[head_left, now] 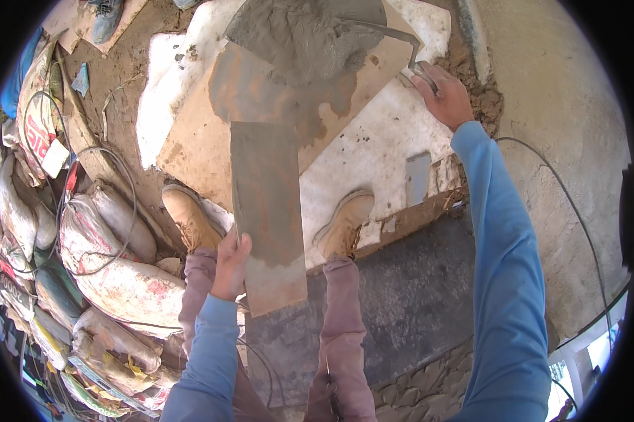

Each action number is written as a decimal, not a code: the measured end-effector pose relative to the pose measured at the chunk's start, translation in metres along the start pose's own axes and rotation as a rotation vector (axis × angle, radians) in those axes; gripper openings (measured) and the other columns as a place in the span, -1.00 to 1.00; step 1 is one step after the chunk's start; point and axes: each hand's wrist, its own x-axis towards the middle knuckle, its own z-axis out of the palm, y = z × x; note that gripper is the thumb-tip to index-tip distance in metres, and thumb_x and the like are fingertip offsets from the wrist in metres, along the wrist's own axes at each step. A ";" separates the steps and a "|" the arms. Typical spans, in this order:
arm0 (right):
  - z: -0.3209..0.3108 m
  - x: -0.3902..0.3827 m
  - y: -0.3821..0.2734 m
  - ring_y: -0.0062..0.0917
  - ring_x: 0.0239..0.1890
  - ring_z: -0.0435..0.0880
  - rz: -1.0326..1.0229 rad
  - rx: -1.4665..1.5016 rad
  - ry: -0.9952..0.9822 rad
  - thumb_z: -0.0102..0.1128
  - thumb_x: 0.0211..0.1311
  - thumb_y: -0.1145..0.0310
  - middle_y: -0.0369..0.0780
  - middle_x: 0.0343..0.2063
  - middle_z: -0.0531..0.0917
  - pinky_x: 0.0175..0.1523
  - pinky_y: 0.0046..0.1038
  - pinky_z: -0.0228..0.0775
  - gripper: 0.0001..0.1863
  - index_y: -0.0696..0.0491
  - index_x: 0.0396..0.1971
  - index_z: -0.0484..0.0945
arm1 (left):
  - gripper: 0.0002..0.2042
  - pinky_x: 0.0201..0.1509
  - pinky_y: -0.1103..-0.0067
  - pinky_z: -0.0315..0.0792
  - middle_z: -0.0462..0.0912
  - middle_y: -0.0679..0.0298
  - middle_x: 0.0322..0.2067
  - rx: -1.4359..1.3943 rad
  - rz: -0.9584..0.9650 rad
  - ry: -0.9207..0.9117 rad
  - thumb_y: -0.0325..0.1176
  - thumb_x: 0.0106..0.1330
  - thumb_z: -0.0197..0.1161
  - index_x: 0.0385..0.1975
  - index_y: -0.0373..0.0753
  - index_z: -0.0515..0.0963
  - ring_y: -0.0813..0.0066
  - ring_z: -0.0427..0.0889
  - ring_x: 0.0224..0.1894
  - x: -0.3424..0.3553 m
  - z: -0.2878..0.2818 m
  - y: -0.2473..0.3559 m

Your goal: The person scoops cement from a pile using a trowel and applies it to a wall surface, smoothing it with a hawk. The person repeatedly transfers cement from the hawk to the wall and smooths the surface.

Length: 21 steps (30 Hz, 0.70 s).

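Observation:
My left hand (231,267) is closed on the left edge of a long rectangular board (267,204), near its lower end. A thin grey smear of wet mortar covers most of the board's face, and its near end shows bare tan. Out to the far right, my right hand (443,97) wraps around the handle of a trowel (414,50). The trowel's bent metal neck reaches left to a heap of wet grey mortar (303,46), where the blade is mostly hidden. Under the heap lies a wide tan sheet (190,133), partly wet and stained.
Stuffed sacks (120,271) and loose cables (130,190) crowd the left side. A white slab (352,165) lies beneath the sheet, by my boots (346,219). To the right is a concrete surface (556,91) with a black cable (577,204) across it. Another person's shoe (107,21) shows far left.

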 end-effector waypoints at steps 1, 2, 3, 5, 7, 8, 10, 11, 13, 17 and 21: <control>0.006 0.003 -0.003 -0.14 -0.13 0.70 0.042 0.065 -0.001 0.13 0.37 0.02 -0.05 -0.08 0.70 0.01 -0.23 0.53 -0.51 0.08 0.10 0.57 | -0.49 0.29 0.52 0.27 0.49 0.19 0.18 -0.006 -0.006 -0.003 -0.18 0.51 0.11 0.31 -0.40 0.32 0.47 0.42 0.20 -0.001 -0.002 -0.001; 0.012 0.009 -0.003 -0.13 -0.12 0.69 0.086 0.124 0.001 0.14 0.36 0.03 -0.03 -0.10 0.70 0.01 -0.24 0.52 -0.50 0.10 0.09 0.57 | -0.49 0.30 0.52 0.27 0.49 0.19 0.19 -0.012 -0.011 -0.013 -0.18 0.51 0.11 0.31 -0.40 0.32 0.47 0.42 0.20 0.000 -0.003 0.000; 0.018 0.013 -0.004 -0.12 -0.11 0.69 0.130 0.184 0.004 0.15 0.36 0.04 -0.01 -0.11 0.70 0.01 -0.24 0.52 -0.50 0.12 0.08 0.57 | -0.49 0.29 0.52 0.27 0.49 0.18 0.18 -0.007 -0.005 -0.010 -0.18 0.51 0.10 0.31 -0.40 0.32 0.47 0.42 0.20 0.000 -0.004 0.000; 0.040 0.007 -0.005 -0.08 -0.09 0.68 0.144 0.176 0.013 0.15 0.35 0.04 0.03 -0.13 0.70 0.01 -0.25 0.51 -0.50 0.16 0.07 0.57 | -0.50 0.29 0.52 0.28 0.49 0.18 0.18 0.005 0.010 0.000 -0.19 0.51 0.10 0.31 -0.40 0.32 0.47 0.42 0.19 0.000 -0.002 0.001; 0.059 -0.005 -0.008 -0.05 -0.07 0.66 0.157 0.179 -0.013 0.15 0.35 0.05 0.06 -0.14 0.69 0.02 -0.24 0.50 -0.49 0.18 0.05 0.57 | -0.50 0.29 0.52 0.28 0.50 0.18 0.18 -0.032 0.003 0.002 -0.19 0.51 0.10 0.31 -0.41 0.32 0.46 0.43 0.19 -0.002 0.001 0.005; 0.066 -0.014 -0.013 -0.04 -0.07 0.66 0.163 0.191 -0.041 0.16 0.34 0.05 0.08 -0.15 0.69 0.02 -0.24 0.50 -0.49 0.19 0.05 0.57 | -0.50 0.29 0.51 0.29 0.50 0.18 0.18 -0.046 0.000 0.006 -0.19 0.52 0.10 0.31 -0.41 0.32 0.46 0.43 0.19 -0.003 0.001 0.008; 0.078 -0.030 -0.014 -0.03 -0.06 0.65 0.175 0.197 -0.089 0.19 0.32 0.06 0.06 -0.11 0.68 0.03 -0.23 0.48 -0.49 0.16 0.07 0.55 | -0.50 0.29 0.51 0.29 0.50 0.18 0.17 -0.083 -0.002 -0.007 -0.19 0.51 0.10 0.30 -0.41 0.33 0.46 0.44 0.18 -0.002 0.002 0.011; 0.079 -0.035 -0.015 -0.06 -0.09 0.66 0.155 0.168 -0.082 0.20 0.32 0.06 0.02 -0.12 0.68 0.00 -0.22 0.49 -0.51 0.14 0.05 0.56 | -0.50 0.29 0.50 0.29 0.50 0.18 0.17 -0.103 -0.004 -0.010 -0.19 0.51 0.10 0.30 -0.41 0.33 0.46 0.44 0.18 -0.002 0.002 0.012; 0.078 -0.048 -0.018 -0.10 -0.16 0.68 0.117 0.106 -0.067 0.22 0.30 0.07 -0.05 -0.16 0.70 -0.05 -0.21 0.51 -0.56 0.11 -0.01 0.58 | -0.50 0.28 0.51 0.30 0.51 0.18 0.17 -0.043 0.022 -0.005 -0.18 0.51 0.11 0.30 -0.40 0.32 0.47 0.45 0.17 -0.002 -0.003 0.011; 0.059 -0.069 -0.037 -0.23 -0.33 0.69 0.112 0.022 -0.010 0.27 0.26 0.12 -0.19 -0.30 0.67 -0.24 -0.25 0.54 -0.68 0.05 -0.16 0.59 | -0.50 0.24 0.52 0.34 0.52 0.19 0.15 -0.027 0.039 0.032 -0.17 0.52 0.09 0.31 -0.39 0.32 0.48 0.47 0.15 -0.001 -0.008 0.012; 0.065 -0.097 -0.058 -0.26 -0.37 0.68 0.098 0.049 0.233 0.35 0.20 0.15 -0.21 -0.34 0.65 -0.35 -0.28 0.54 -0.69 0.03 -0.18 0.57 | -0.48 0.29 0.44 0.37 0.45 0.14 0.23 -0.039 0.060 0.052 -0.17 0.53 0.05 0.35 -0.36 0.24 0.34 0.47 0.21 0.003 -0.017 0.007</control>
